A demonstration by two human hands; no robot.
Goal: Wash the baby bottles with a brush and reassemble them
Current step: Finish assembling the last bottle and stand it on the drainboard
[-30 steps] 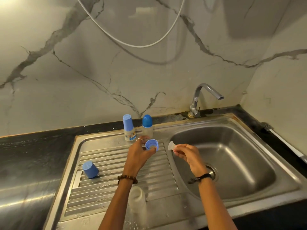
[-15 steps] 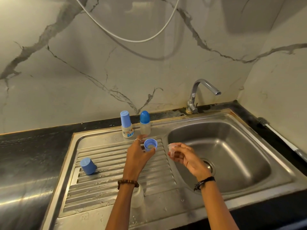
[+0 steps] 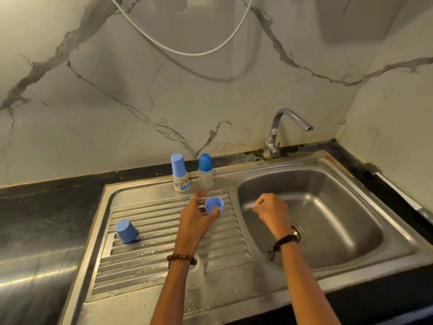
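Over the basin, my right hand (image 3: 271,211) has curled, possibly hiding the teat; left hand (image 3: 199,216) still pinches the collar (image 3: 214,205).

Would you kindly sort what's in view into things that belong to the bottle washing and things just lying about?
Belongs to the job:
- blue collar ring, held by left hand
- right hand, contents unclear
- two capped bottles
- loose blue cap
- open bottle
- sink
- tap

Lying about:
- white cable
- white hose

Dim warm light, glare on steel counter (image 3: 35,275), edges bowed, slight blur
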